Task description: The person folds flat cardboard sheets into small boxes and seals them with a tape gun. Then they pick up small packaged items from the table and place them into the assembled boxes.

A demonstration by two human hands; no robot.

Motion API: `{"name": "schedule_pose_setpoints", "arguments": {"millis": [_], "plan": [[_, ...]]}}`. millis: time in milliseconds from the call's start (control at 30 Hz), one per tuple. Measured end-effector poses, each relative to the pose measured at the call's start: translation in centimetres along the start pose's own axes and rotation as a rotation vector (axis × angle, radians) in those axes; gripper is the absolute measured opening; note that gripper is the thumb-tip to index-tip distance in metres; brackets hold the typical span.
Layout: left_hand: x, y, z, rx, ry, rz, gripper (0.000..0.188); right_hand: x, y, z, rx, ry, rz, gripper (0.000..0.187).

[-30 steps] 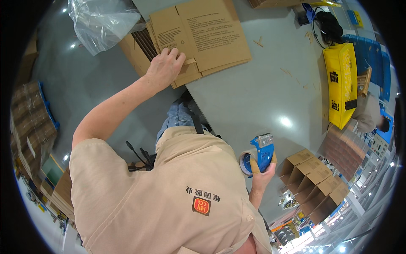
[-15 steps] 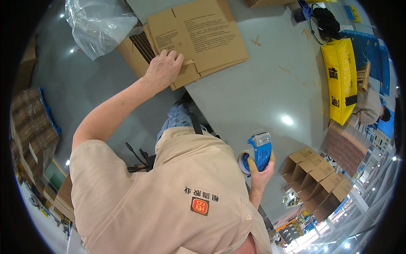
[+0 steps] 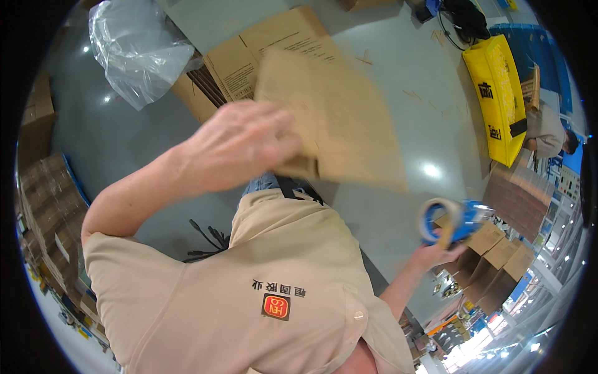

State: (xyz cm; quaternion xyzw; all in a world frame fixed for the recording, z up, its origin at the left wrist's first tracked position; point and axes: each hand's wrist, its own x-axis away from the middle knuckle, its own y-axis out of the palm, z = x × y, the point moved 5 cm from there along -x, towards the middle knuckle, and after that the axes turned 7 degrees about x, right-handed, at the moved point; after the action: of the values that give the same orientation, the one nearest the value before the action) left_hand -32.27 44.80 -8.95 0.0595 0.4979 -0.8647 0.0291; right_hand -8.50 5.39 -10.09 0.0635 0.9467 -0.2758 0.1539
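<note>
My left hand [image 3: 240, 146] is closed on the near left edge of a flattened cardboard box [image 3: 349, 124]. The box is tilted up and smeared by motion. Behind it lies a stack of flat cardboard boxes [image 3: 224, 68] with printed panels, partly hidden by the raised one. Out to the right, my right hand [image 3: 441, 254] grips a blue tape dispenser [image 3: 464, 221]. A roll of tape [image 3: 441, 218] sits on the dispenser, its round side toward me. A finger cover shows on one of this hand's fingers.
A clear plastic bag [image 3: 137, 53] is at the far left. A yellow bin [image 3: 495, 103] stands on the right near a co-worker [image 3: 549, 134]. Several open boxes [image 3: 492, 262] are beyond my right hand. Small scraps [image 3: 414, 96] lie on the grey table [image 3: 398, 156].
My left hand has lifted a flattened box off the stack and drawn it toward me. My right hand has moved the tape dispenser outward to the right and turned it.
</note>
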Motion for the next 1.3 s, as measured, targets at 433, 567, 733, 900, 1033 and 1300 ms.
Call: {"name": "schedule_pose_setpoints", "arguments": {"millis": [433,567,733,900,1033,1300], "plan": [[-10.0,4.9,6.3,1.163,-0.613,-0.271,0.062,0.0,5.6,4.7,-0.434,0.502,-0.157,0.015],[-11.1,7.9,6.2,1.474,-0.846,-0.482,0.082,0.7,5.8,7.2,-0.423,0.571,-0.034,0.029],[-14.1,11.5,7.3,0.549,-0.363,-0.219,0.045,1.1,5.3,9.9,-0.314,0.545,-0.011,0.047],[-14.2,13.5,6.6,0.654,-0.407,-0.236,0.021,0.4,-5.0,8.4,-0.214,-0.009,0.148,0.051],[-14.3,13.9,6.6,0.546,-0.400,-0.269,0.028,3.6,-5.7,5.7,-0.785,0.243,-0.432,0.055],[-13.5,10.6,7.1,0.654,0.015,0.035,0.061,5.1,5.7,-5.5,-0.071,-0.384,-1.017,0.077]]}}
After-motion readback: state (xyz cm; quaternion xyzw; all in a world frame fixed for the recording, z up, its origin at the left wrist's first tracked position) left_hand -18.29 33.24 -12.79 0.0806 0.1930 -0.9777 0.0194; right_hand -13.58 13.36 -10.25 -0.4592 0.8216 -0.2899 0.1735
